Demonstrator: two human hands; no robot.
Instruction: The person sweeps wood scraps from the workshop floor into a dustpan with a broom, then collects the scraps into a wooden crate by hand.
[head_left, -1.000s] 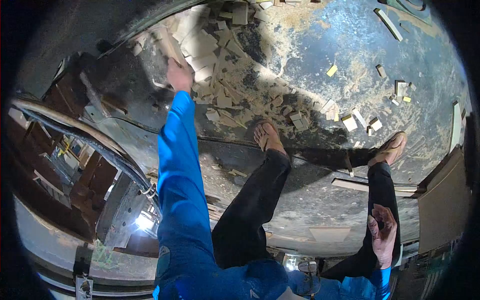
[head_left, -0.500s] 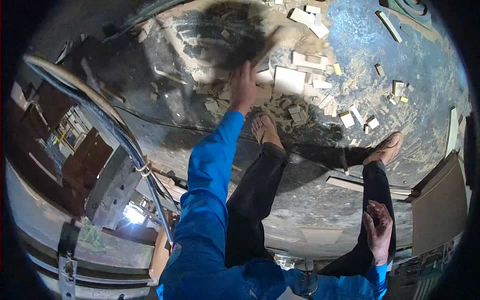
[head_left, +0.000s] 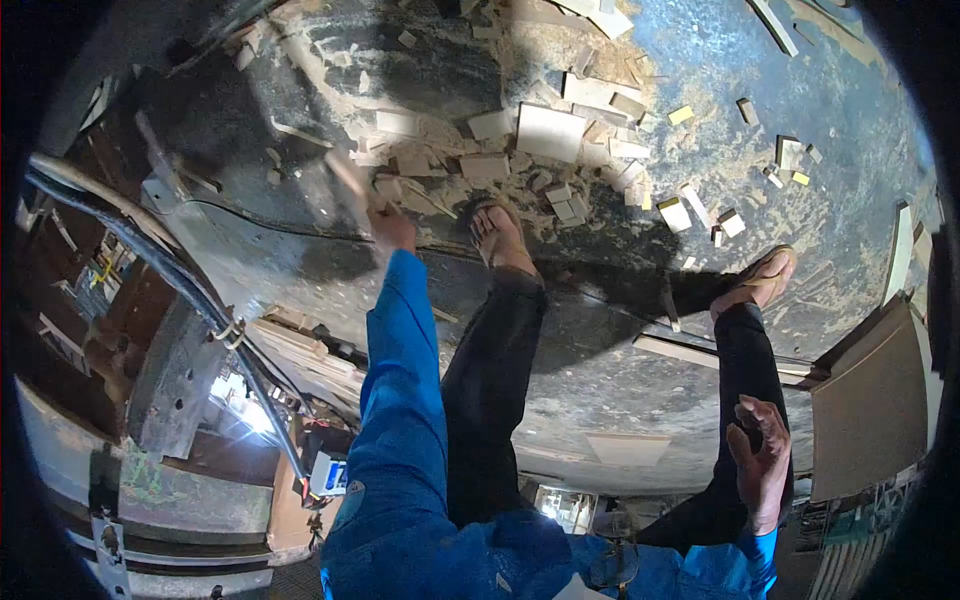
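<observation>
Low over the floor, my left hand (head_left: 392, 230) is closed around one end of a short strip of wood (head_left: 346, 173), which is blurred by motion. A thin sliver (head_left: 432, 202) lies just right of that hand. Wood offcuts (head_left: 485, 166) and sawdust are spread beyond it, with a larger pale block (head_left: 550, 132) among them. My right hand (head_left: 762, 465) hangs near my right thigh, its fingers loosely curled and apart, holding nothing.
My sandalled feet (head_left: 500, 238) stand at the near side of the offcuts. A thick cable (head_left: 130, 230) runs down on the left past stacked wood strips (head_left: 305, 350). A brown board (head_left: 868, 405) leans at the right, near a long batten (head_left: 720, 358) on the floor.
My left hand has moved left and nearer to me with the wood strip, away from the pale block. Several offcuts have shifted. The right hand stays about where it was.
</observation>
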